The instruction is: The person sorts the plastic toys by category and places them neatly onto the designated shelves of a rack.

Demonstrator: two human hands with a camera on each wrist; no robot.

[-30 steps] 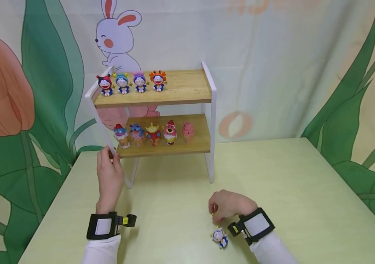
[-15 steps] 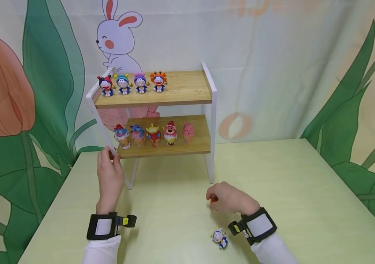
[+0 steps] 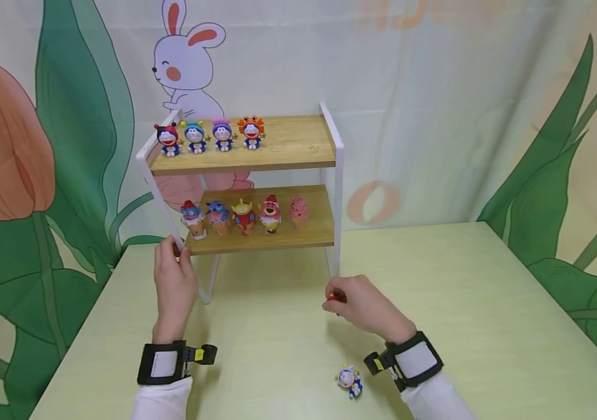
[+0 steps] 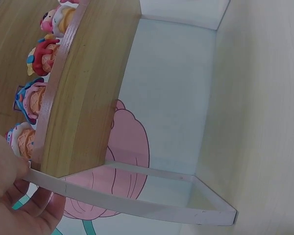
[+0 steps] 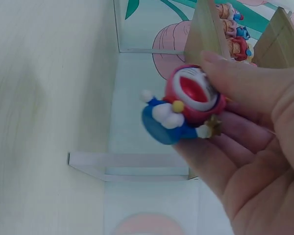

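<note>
My left hand (image 3: 175,286) grips the white left side frame (image 4: 137,204) of a two-tier wooden shelf rack (image 3: 293,143), close to the lower board. Between the thumb and fingers of my right hand (image 3: 369,306), a small blue-and-white cat figurine (image 5: 186,100) with a red hood and a gold star is held above the table, in front of the rack's right leg. Its face shows in the right wrist view; in the head view the hand mostly hides it. Another blue-and-white figurine (image 3: 350,381) lies on the table near the right wrist.
On the left part of the upper board stand several hooded cat figurines, among them a crab-hatted one (image 3: 251,134). Several ice-cream-cone figurines, including a pink one (image 3: 299,211), line the lower board. A printed curtain (image 3: 424,116) hangs behind the pale table (image 3: 461,280).
My right hand has lifted the red-hooded figurine from beside the lying one and carried it away from me toward the rack. The left hand keeps its grip on the frame.
</note>
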